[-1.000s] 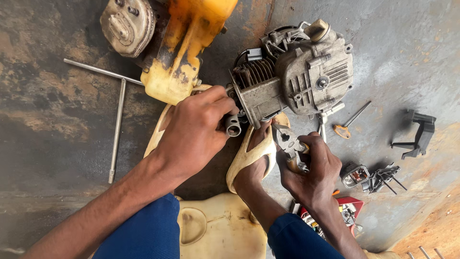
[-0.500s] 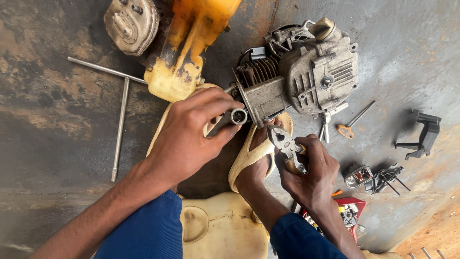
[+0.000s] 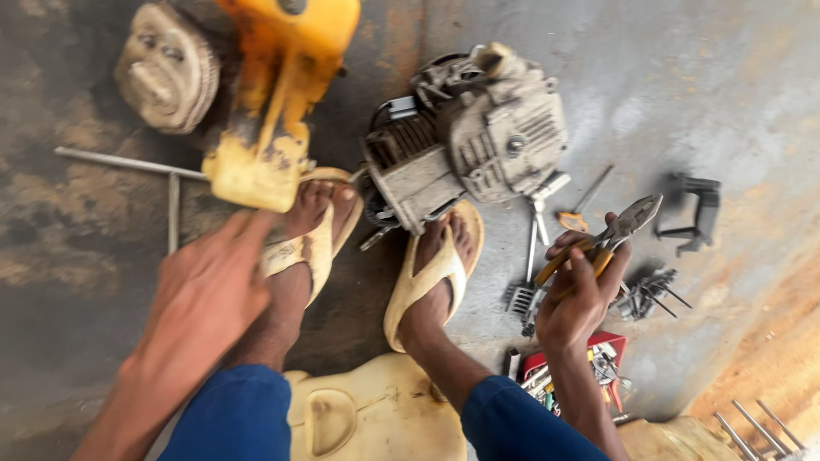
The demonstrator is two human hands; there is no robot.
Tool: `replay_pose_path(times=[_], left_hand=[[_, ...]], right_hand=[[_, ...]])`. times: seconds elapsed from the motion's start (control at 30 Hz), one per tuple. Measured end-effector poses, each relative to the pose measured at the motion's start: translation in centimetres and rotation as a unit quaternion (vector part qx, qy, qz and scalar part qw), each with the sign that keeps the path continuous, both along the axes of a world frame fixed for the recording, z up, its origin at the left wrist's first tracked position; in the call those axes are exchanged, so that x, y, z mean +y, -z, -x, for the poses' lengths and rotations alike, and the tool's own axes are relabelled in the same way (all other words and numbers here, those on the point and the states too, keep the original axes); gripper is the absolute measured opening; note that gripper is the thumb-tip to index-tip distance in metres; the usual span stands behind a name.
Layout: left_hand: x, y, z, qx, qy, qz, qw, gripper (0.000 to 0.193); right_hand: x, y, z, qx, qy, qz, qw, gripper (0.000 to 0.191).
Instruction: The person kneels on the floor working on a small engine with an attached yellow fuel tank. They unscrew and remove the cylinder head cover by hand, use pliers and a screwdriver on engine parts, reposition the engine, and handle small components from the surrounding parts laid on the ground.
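At centre right, the right hand (image 3: 581,299) grips stiff, light pliers (image 3: 611,239) by their yellow handles; the left hand (image 3: 205,299) hangs loosely open, empty.

The engine (image 3: 478,141) lies on the floor (image 3: 726,85) before the feet, the tank (image 3: 273,102) to its left. The pliers (image 3: 606,239), in the right hand (image 3: 581,299), are right of the engine, above the toolbox (image 3: 572,367).

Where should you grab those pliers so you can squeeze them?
Probably by the yellow handles, not the metal nose. The right hand already wraps the pliers there, coming from below, with the grey nose pointing up and away toward the black clamp. The handles are the long, covered part, so fingers fit around them.
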State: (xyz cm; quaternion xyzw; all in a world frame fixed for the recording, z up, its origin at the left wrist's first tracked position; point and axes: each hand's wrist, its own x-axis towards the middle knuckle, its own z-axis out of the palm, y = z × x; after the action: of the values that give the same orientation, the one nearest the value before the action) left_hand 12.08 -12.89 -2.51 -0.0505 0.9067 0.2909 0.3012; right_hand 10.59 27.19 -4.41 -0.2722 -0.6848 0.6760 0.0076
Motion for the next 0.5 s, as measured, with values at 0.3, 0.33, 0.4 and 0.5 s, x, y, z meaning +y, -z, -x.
replay_pose_path(times=[0.3,0.33,0.4,0.5], left_hand=[[-1.5,3.7,-6.4,-0.127,-0.035,0.123,0.984,0.063],[-1.5,4.3,-6.7,-0.123,-0.037,0.128,0.983,0.062],[-1.4,5.3,-7.1,-0.116,-0.043,0.140,0.982,0.061],[-1.4,6.2,-7.0,-0.067,-0.055,0.122,0.989,0.060]], right_hand=[[9.5,6.6,2.6,-0.278,-0.007,-0.246,0.928,0.050],[9.6,6.9,2.8,-0.240,-0.046,-0.289,0.926,0.053],[9.7,7.2,3.2,-0.160,-0.128,-0.368,0.907,0.060],[9.7,7.3,3.4,-0.193,-0.185,-0.426,0.864,0.059]])
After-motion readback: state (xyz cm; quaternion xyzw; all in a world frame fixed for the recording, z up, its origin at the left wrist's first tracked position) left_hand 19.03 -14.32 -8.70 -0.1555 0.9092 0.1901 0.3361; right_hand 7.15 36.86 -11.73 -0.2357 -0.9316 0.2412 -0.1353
